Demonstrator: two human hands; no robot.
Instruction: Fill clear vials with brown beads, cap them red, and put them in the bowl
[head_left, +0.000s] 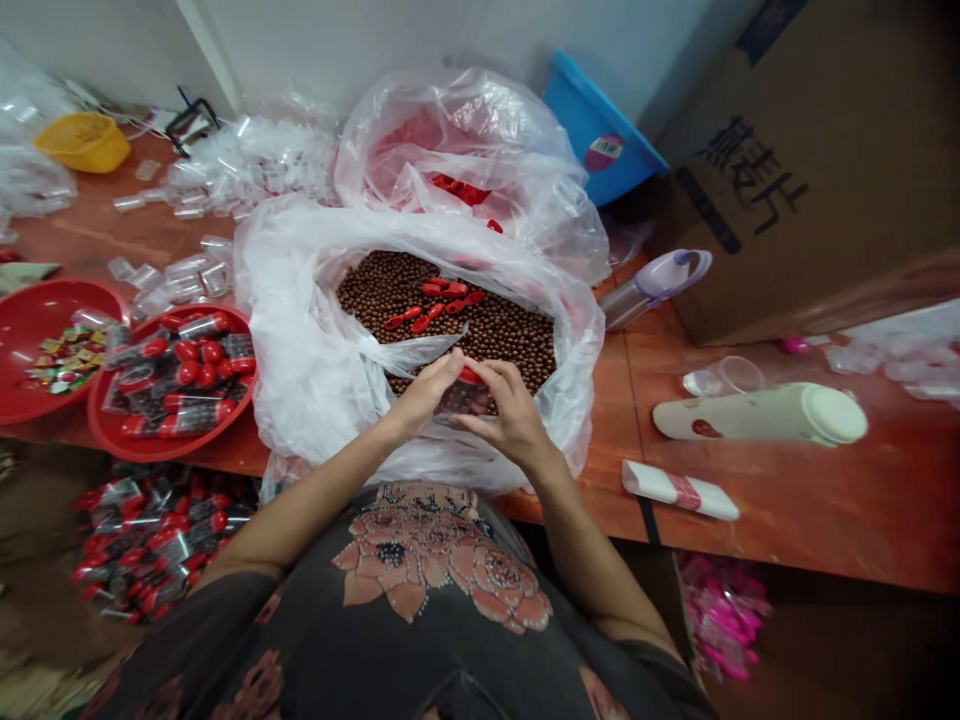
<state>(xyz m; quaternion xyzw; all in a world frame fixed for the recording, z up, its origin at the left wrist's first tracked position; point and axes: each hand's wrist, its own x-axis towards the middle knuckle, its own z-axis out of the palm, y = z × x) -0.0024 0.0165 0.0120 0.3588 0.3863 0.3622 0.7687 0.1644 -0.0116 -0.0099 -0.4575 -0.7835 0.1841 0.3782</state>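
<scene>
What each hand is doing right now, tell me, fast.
Left hand: up against a small clear container; whether it grips cannot be told.
Right hand: closed around that container, holding it.

Balls (517, 340) in bag (289, 325), pieces (428, 319) on balls; bowls (180, 450) left, flask (742, 412) right; tub (600, 125) behind right.

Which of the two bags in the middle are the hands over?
The front bag, holding brown balls; the back bag shows red pieces but no balls.
</scene>
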